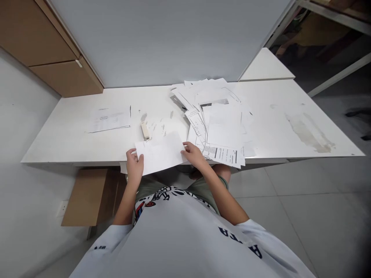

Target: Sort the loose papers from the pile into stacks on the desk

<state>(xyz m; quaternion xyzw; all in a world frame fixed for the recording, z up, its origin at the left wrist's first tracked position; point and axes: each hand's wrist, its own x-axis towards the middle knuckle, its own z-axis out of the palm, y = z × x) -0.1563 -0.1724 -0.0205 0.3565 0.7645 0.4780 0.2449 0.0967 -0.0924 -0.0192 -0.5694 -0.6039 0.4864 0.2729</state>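
A blank white sheet of paper [162, 154] spans the gap between my hands at the front edge of the white desk. My left hand [135, 165] is closed on its left edge, with the thumb on top. At the sheet's right edge, my right hand [193, 153] pinches it between thumb and fingers. Just beyond the sheet lies a small cream-coloured block-shaped object [145, 130], whose kind I cannot make out. A messy pile of loose papers [224, 125], some printed, spreads beside and beyond my right hand.
Another printed sheet [111, 119] lies flat on the desk [66, 135] at the left. A brown cabinet [65, 73] stands at the back left, and a brown box-shaped piece [84, 197] sits below the desk. Stains [311, 131] mark the desk's right side. A grey panel [165, 42] rises behind.
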